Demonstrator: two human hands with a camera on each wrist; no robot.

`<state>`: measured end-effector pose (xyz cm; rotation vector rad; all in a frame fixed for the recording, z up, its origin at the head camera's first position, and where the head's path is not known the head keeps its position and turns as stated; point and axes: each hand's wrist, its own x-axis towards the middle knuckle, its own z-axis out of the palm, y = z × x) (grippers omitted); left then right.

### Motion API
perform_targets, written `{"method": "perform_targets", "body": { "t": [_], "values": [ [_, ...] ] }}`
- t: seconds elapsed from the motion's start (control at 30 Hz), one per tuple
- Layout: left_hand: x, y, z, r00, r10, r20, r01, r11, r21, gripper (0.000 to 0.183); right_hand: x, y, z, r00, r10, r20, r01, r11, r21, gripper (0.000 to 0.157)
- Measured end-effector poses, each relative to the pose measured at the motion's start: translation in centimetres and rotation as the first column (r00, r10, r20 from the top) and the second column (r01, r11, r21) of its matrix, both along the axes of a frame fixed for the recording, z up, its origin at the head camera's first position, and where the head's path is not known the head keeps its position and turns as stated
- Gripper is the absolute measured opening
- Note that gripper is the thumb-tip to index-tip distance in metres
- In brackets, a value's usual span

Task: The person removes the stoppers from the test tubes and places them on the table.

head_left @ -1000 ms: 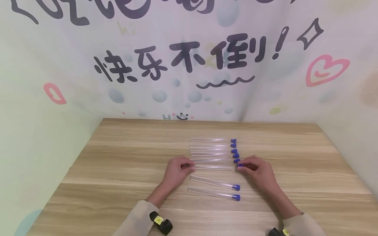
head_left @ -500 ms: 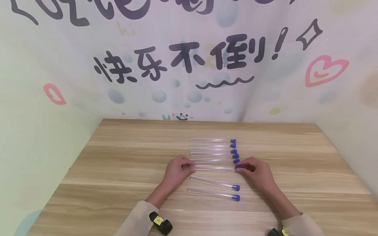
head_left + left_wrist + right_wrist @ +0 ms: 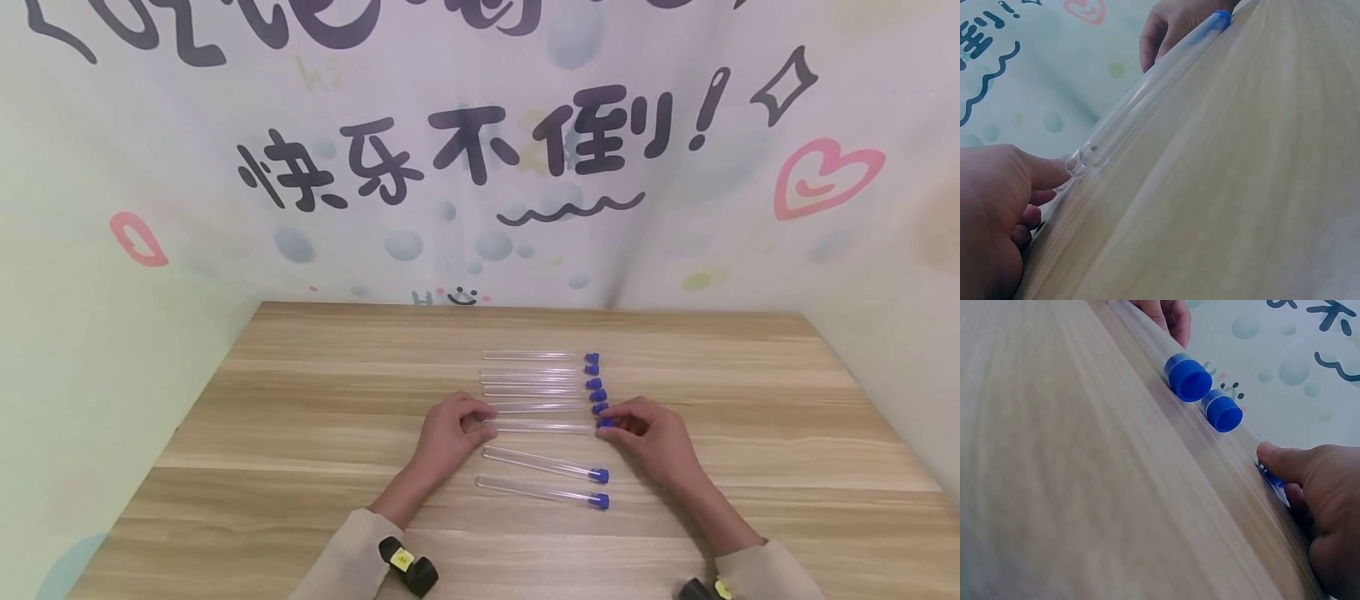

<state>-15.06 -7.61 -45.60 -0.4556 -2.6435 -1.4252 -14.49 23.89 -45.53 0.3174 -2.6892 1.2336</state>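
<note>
In the head view, my left hand [image 3: 447, 432] holds the rounded end of a clear test tube [image 3: 543, 427] lying crosswise on the table. My right hand [image 3: 658, 435] pinches a small blue cap [image 3: 605, 423] at that tube's other end. Whether cap and rim touch cannot be made out. Nearer the front lie two test tubes [image 3: 536, 488] with blue caps [image 3: 599, 501] fitted; these caps [image 3: 1190, 380] also show large in the right wrist view. My left thumb [image 3: 1047, 172] is beside the tubes' rounded ends in the left wrist view.
Behind the held tube lie several uncapped test tubes [image 3: 528, 356] in parallel, each with a loose blue cap [image 3: 592, 357] off its right end. A printed cloth [image 3: 450, 208] hangs along the back edge of the wooden table [image 3: 300, 375].
Over the last second my right hand has shifted slightly left, bringing the blue cap closer to the tube's end. My left hand has hardly moved.
</note>
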Motion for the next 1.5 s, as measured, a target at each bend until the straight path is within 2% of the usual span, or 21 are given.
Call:
{"method": "perform_targets", "body": {
  "t": [0.23,0.43,0.9,1.17,1.33,1.5],
  "values": [
    [-0.1,0.0,0.0,1.0,0.01,0.014,-0.01,1.0,0.009,0.02,0.1,0.1,0.0,1.0,-0.017,-0.02,0.016,0.999,-0.051,0.024],
    [-0.1,0.0,0.1,1.0,0.006,0.004,-0.006,0.999,0.031,0.02,0.0,0.2,-0.1,0.998,-0.032,-0.061,0.028,0.998,-0.064,0.02],
    [0.0,0.0,0.0,1.0,0.015,0.002,-0.015,0.997,0.079,0.019,0.1,0.4,-0.3,0.999,-0.025,-0.033,0.022,0.996,-0.087,0.018],
    [0.4,-0.1,0.0,0.999,0.031,-0.041,-0.025,0.99,0.142,0.019,0.5,0.3,0.0,0.996,-0.083,0.023,0.085,0.989,-0.117,0.022],
    [0.7,0.0,0.0,0.999,0.04,-0.026,-0.035,0.986,0.165,0.017,1.0,0.0,0.1,0.995,-0.1,0.022,0.102,0.978,-0.18,0.019],
    [1.1,-0.1,0.1,0.999,0.04,0.026,-0.044,0.981,0.19,0.015,1.7,-0.2,0.0,0.997,-0.074,0.013,0.075,0.976,-0.206,0.013]
  ]
}}
